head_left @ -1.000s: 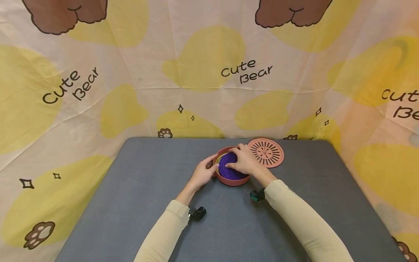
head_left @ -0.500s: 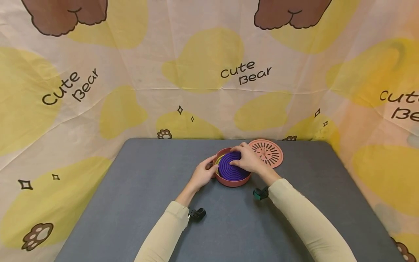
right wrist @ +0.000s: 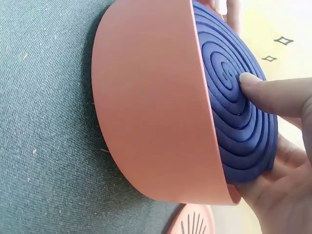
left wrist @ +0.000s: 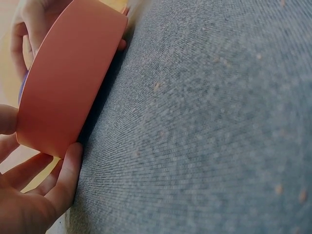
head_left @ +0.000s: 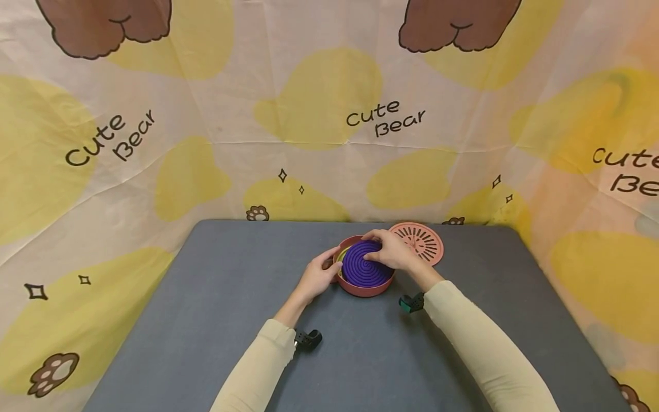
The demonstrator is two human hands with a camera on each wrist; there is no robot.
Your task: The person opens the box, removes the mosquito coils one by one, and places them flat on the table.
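Note:
A purple spiral mosquito coil sits tilted in a round, pink-red open box, its right edge raised above the rim in the right wrist view. My right hand pinches that edge, thumb on the spiral's face and fingers behind it. At the box's left side, my left hand grips the wall, thumb by the rim and fingers lower down, as the left wrist view shows. A sliver of something yellow shows inside the box beside the coil. What lies beneath the coil is hidden.
A pink slotted round lid lies flat behind the box to the right, partly covered by my right hand. The grey table ends at a printed cloth backdrop. Each wrist carries a black camera mount.
My right hand has shifted slightly right, and its thumb has slid towards the right on the coil. More of the coil's face shows. My left hand keeps its grip on the box.

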